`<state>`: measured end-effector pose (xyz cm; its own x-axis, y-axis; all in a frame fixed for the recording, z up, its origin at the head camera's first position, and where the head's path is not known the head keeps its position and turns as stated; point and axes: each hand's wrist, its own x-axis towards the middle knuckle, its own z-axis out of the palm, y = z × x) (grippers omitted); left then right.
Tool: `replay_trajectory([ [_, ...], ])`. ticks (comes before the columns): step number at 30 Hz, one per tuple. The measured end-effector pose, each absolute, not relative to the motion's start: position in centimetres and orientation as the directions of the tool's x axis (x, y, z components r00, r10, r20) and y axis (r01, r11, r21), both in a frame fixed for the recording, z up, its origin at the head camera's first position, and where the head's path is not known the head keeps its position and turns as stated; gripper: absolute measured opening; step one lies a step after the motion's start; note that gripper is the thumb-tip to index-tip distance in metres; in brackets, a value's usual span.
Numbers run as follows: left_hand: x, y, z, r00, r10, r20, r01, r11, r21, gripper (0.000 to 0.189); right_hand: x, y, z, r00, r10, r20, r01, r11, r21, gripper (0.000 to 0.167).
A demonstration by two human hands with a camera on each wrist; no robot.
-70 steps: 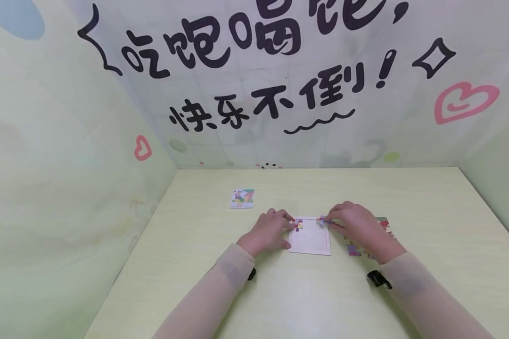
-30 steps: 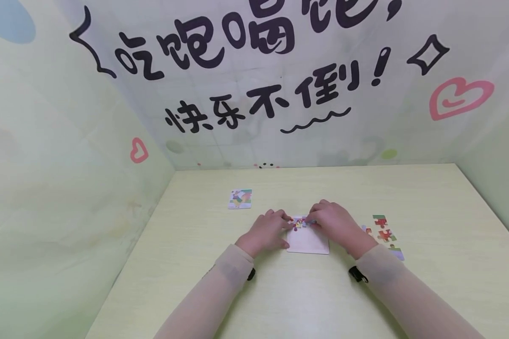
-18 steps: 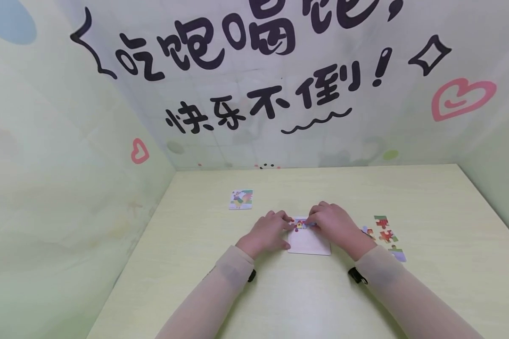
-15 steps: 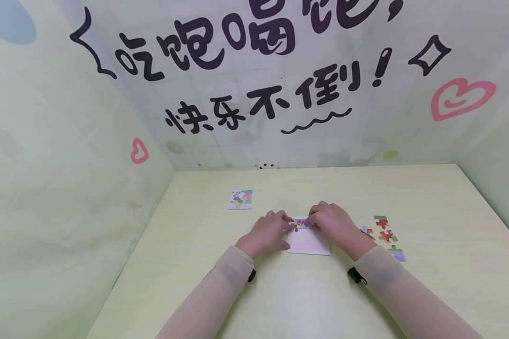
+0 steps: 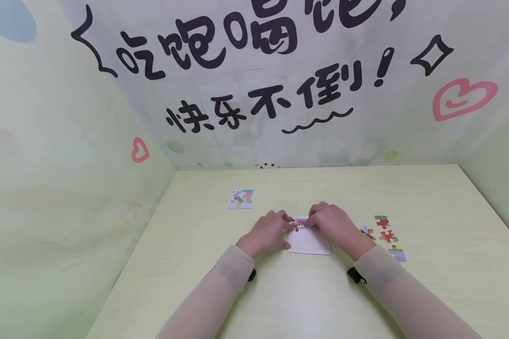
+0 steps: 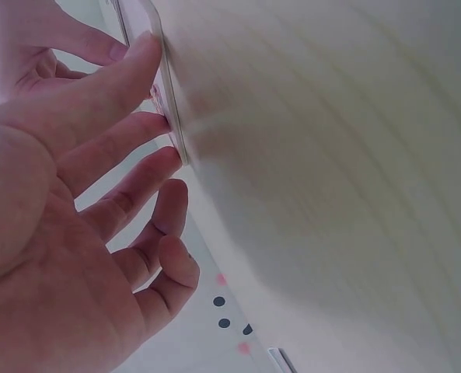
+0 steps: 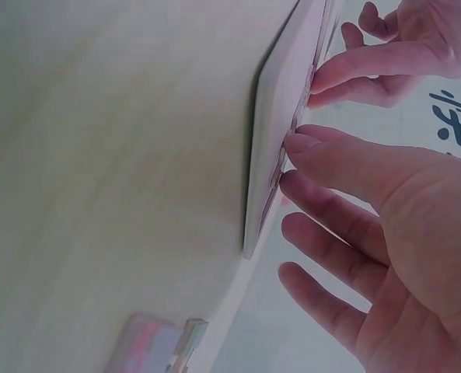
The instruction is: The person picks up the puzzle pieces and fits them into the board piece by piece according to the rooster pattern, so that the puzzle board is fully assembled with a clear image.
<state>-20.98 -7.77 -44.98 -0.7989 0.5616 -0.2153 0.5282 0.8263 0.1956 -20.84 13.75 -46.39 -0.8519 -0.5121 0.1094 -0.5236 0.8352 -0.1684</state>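
Observation:
A square, pale puzzle board (image 5: 309, 244) lies flat mid-table. Small colourful jigsaw pieces (image 5: 299, 225) sit along its far edge, near the left corner. My left hand (image 5: 266, 233) rests at the board's left side, thumb towards the near corner; the left wrist view shows thumb and fingertips (image 6: 156, 120) along the rim, other fingers loosely bent. My right hand (image 5: 332, 228) pinches a jigsaw piece between thumb and index finger at the board's far edge, right beside the seated piece. In the right wrist view its thumb (image 7: 312, 148) overlaps the board and the piece is mostly hidden.
Several loose jigsaw pieces (image 5: 387, 236) lie right of the board, some partly behind the right forearm. A square picture card (image 5: 241, 199) with an animal drawing lies at the back left. A printed wall (image 5: 229, 146) rises behind the table.
My right hand has slid left along the board's far edge with its piece, from the right corner to beside the seated piece, then stayed nearly still. My left hand keeps its place.

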Motion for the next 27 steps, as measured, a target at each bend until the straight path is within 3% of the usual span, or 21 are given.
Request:
replay_trajectory([
  [15,-21.1,-7.4,-45.2,-0.797,0.563,-0.218,0.52,0.824,0.226,0.057,-20.4,14.5,-46.2,-0.869,-0.487,0.087,-0.493,0.839,-0.231,0.023],
  [22,-20.9,-7.4,-45.1,-0.799,0.555,-0.229,0.512,0.829,0.224,0.058,-19.7,15.9,-46.1,-0.883,-0.456,0.114,-0.468,0.833,-0.296,0.02],
  [27,-20.9,-7.7,-45.0,-0.801,0.556,-0.224,0.513,0.829,0.224,0.058,-19.2,16.7,-45.9,-0.892,-0.438,0.113,-0.451,0.847,-0.282,0.019],
])
